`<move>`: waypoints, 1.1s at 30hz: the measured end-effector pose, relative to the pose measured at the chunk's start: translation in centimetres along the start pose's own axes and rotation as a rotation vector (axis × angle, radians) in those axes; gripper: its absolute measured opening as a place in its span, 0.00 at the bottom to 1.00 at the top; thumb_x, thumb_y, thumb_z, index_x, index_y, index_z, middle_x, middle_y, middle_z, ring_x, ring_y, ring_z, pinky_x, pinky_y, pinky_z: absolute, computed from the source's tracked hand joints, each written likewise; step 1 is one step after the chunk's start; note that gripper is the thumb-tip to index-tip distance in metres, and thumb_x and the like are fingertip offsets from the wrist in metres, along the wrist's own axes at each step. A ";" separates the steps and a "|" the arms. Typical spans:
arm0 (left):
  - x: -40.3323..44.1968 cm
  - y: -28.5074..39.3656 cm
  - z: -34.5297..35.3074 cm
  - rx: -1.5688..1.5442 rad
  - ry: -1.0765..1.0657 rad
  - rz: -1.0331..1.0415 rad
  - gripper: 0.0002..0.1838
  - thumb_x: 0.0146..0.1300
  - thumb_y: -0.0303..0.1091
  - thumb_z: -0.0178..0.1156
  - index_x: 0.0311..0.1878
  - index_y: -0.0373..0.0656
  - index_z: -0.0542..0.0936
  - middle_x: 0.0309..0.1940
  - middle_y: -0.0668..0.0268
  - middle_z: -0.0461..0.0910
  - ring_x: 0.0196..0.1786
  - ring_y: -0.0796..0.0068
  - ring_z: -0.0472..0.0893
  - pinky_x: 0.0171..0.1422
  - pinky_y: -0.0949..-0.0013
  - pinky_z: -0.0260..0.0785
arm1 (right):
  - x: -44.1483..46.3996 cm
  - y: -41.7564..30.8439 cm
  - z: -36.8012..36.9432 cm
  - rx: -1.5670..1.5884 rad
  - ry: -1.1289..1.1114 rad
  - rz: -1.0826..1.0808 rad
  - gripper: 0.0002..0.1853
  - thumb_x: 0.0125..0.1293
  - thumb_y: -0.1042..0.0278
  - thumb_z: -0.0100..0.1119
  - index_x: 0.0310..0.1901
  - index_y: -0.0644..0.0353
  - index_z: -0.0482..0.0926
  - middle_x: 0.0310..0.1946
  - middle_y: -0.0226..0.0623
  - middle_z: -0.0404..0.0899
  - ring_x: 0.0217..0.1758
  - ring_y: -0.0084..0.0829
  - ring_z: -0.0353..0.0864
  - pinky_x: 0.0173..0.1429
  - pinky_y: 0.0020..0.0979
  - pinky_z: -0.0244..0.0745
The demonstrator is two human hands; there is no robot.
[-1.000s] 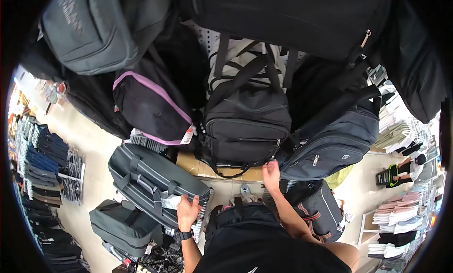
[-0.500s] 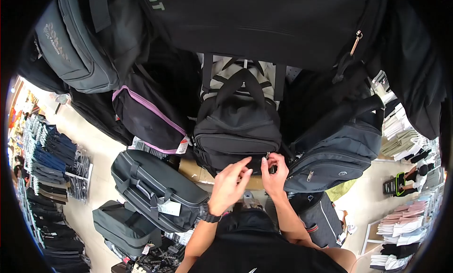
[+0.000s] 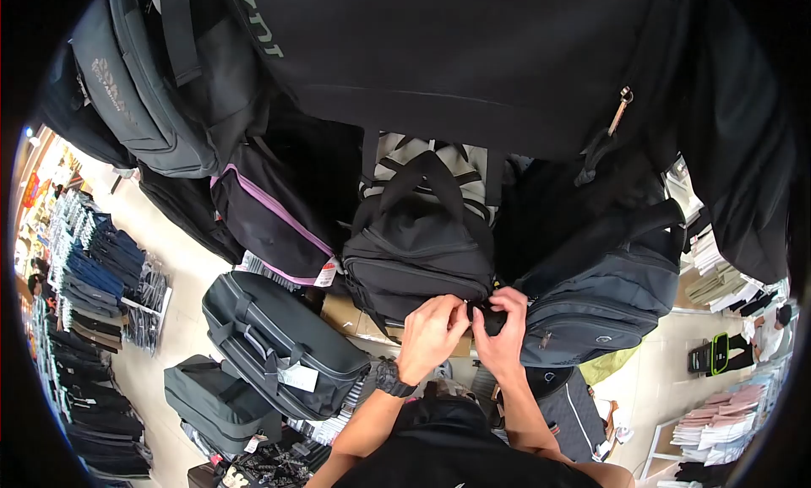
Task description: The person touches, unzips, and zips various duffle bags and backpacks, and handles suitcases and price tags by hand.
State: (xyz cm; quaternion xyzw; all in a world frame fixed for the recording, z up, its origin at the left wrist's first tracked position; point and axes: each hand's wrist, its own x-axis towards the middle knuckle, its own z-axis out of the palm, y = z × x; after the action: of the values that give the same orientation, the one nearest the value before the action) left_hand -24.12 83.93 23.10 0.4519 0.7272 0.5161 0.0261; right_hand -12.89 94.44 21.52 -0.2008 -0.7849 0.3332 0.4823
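The task's thing, a rounded black woven-fabric backpack (image 3: 418, 260) with curved zipped pockets and a broad looped strap, sits in the middle of the frame. The person's left hand (image 3: 432, 338), a chunky black band (image 3: 394, 377) on its wrist, is at the pack's lower right corner, thumb and forefinger tips drawn close together. The right hand (image 3: 500, 329) is just beside it, its thumb and bent forefinger curved around dark material; whether either hand is clamped on it cannot be told, as the fingers hide the spot.

To the right of the pack leans a bulging slate-grey backpack (image 3: 604, 298) with a zipped front. To its left hangs a black fabric bag with purple piping (image 3: 272, 222). Below that, at lower left, lies a long, smooth, dark grey travel bag (image 3: 296, 332) bearing a white paper tag (image 3: 298, 376), beside a boxy, soft-sided, grey-green bag (image 3: 211, 399). A large matte black bag (image 3: 473, 53) with a slender metal zip pull (image 3: 621, 112) spans the top. Glossy pale floor (image 3: 182, 306) shows at left.
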 end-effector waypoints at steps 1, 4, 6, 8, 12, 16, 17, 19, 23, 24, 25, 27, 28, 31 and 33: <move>0.0 0.2 -0.1 0.004 0.005 -0.001 0.06 0.69 0.28 0.67 0.43 0.35 0.84 0.32 0.54 0.84 0.31 0.55 0.84 0.37 0.59 0.77 | 0.7 -0.4 0.0 -0.001 0.046 -0.004 0.20 0.63 0.80 0.74 0.54 0.63 0.78 0.48 0.49 0.81 0.48 0.45 0.83 0.51 0.40 0.80; 0.0 0.5 -0.2 0.090 0.026 0.088 0.06 0.67 0.28 0.68 0.40 0.37 0.81 0.29 0.57 0.82 0.31 0.54 0.84 0.37 0.57 0.77 | 1.2 1.1 -0.2 0.014 -0.100 0.034 0.19 0.64 0.78 0.75 0.53 0.64 0.78 0.46 0.47 0.81 0.45 0.42 0.82 0.50 0.38 0.80; 0.1 -0.5 -1.4 0.208 0.069 0.153 0.06 0.68 0.29 0.68 0.40 0.39 0.81 0.31 0.58 0.82 0.34 0.53 0.84 0.39 0.55 0.78 | 1.5 1.6 -0.5 0.013 -0.114 0.025 0.18 0.64 0.78 0.76 0.53 0.64 0.79 0.45 0.46 0.82 0.44 0.41 0.81 0.50 0.38 0.79; -0.1 -1.8 -4.3 0.408 0.122 0.203 0.06 0.68 0.30 0.68 0.39 0.41 0.80 0.33 0.58 0.82 0.37 0.52 0.84 0.41 0.53 0.78 | 1.9 1.6 -0.4 0.010 -0.104 0.013 0.17 0.64 0.77 0.76 0.51 0.65 0.80 0.42 0.44 0.82 0.41 0.40 0.81 0.48 0.36 0.78; -1.2 -4.6 -11.5 0.649 0.268 0.003 0.06 0.67 0.28 0.68 0.39 0.41 0.79 0.32 0.59 0.80 0.36 0.52 0.83 0.39 0.53 0.77 | 2.0 2.2 -0.2 0.054 -0.088 0.081 0.17 0.63 0.77 0.78 0.49 0.65 0.80 0.41 0.42 0.81 0.39 0.36 0.80 0.47 0.33 0.78; -1.6 -3.2 -10.4 0.568 0.305 -0.039 0.06 0.66 0.25 0.68 0.40 0.40 0.79 0.32 0.58 0.81 0.35 0.52 0.84 0.38 0.54 0.77 | 1.2 2.6 0.2 0.096 -0.120 0.066 0.17 0.62 0.77 0.78 0.49 0.65 0.80 0.40 0.41 0.81 0.38 0.34 0.80 0.47 0.32 0.78; -1.6 -2.6 -9.7 0.529 0.305 -0.052 0.06 0.65 0.25 0.68 0.40 0.40 0.79 0.32 0.58 0.81 0.35 0.52 0.84 0.38 0.54 0.77 | 1.1 2.6 0.2 0.109 -0.123 0.077 0.17 0.62 0.77 0.79 0.48 0.65 0.80 0.40 0.41 0.81 0.38 0.33 0.80 0.46 0.31 0.78; -1.6 -1.5 -8.0 0.470 0.283 -0.032 0.07 0.63 0.24 0.69 0.39 0.40 0.79 0.32 0.58 0.81 0.33 0.52 0.84 0.37 0.54 0.77 | 1.0 2.5 0.0 0.117 -0.133 0.083 0.17 0.62 0.77 0.79 0.48 0.65 0.80 0.40 0.40 0.81 0.37 0.33 0.81 0.46 0.31 0.78; -1.9 1.1 -3.3 0.418 0.177 0.052 0.07 0.62 0.27 0.70 0.37 0.41 0.79 0.30 0.60 0.81 0.32 0.56 0.84 0.34 0.56 0.78 | 1.2 2.4 0.0 0.132 -0.162 0.060 0.16 0.61 0.78 0.79 0.45 0.65 0.80 0.38 0.40 0.81 0.37 0.33 0.81 0.44 0.31 0.78; -2.0 1.8 -1.9 0.415 0.126 0.082 0.08 0.62 0.29 0.71 0.37 0.42 0.79 0.30 0.61 0.81 0.32 0.56 0.85 0.34 0.56 0.79 | 1.2 2.4 -0.1 0.116 -0.191 0.033 0.15 0.61 0.78 0.79 0.45 0.65 0.80 0.38 0.40 0.81 0.36 0.33 0.81 0.44 0.31 0.78; -1.9 2.4 -0.5 0.391 0.111 0.103 0.08 0.64 0.29 0.70 0.37 0.41 0.79 0.30 0.61 0.80 0.32 0.55 0.84 0.34 0.56 0.79 | 1.2 2.5 -0.2 0.102 -0.223 0.002 0.15 0.62 0.78 0.78 0.46 0.65 0.80 0.38 0.40 0.81 0.35 0.33 0.81 0.44 0.31 0.78; -1.7 2.7 0.3 0.344 0.116 0.077 0.07 0.65 0.29 0.70 0.38 0.40 0.79 0.31 0.60 0.80 0.33 0.55 0.84 0.35 0.56 0.79 | 1.0 3.1 -0.4 0.100 -0.253 -0.011 0.15 0.63 0.80 0.77 0.47 0.66 0.80 0.39 0.41 0.81 0.35 0.32 0.81 0.44 0.30 0.79; -1.4 2.5 0.5 0.354 0.144 0.057 0.07 0.65 0.29 0.70 0.38 0.40 0.79 0.31 0.60 0.80 0.33 0.55 0.84 0.35 0.56 0.79 | 1.1 3.4 -0.4 0.126 -0.217 0.012 0.15 0.63 0.81 0.76 0.48 0.66 0.80 0.41 0.42 0.81 0.36 0.31 0.81 0.45 0.30 0.79; -1.4 1.8 0.4 0.264 0.130 0.119 0.07 0.68 0.31 0.69 0.42 0.39 0.81 0.34 0.59 0.83 0.37 0.55 0.85 0.39 0.57 0.79 | 0.7 4.9 -0.4 0.184 -0.218 0.065 0.17 0.66 0.84 0.72 0.54 0.67 0.78 0.51 0.44 0.80 0.43 0.29 0.81 0.47 0.28 0.80; -2.3 1.2 0.8 0.198 0.132 0.085 0.08 0.70 0.32 0.68 0.43 0.38 0.81 0.35 0.59 0.84 0.38 0.55 0.86 0.40 0.56 0.80 | 0.2 5.3 0.0 0.277 -0.205 0.099 0.20 0.67 0.84 0.69 0.57 0.65 0.74 0.53 0.43 0.76 0.47 0.28 0.78 0.49 0.28 0.79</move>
State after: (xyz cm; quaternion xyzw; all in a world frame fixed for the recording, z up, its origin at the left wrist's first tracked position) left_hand -21.62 83.00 22.75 0.4479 0.7548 0.4710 -0.0885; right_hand -13.07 98.26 17.88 -0.1359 -0.7658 0.4803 0.4055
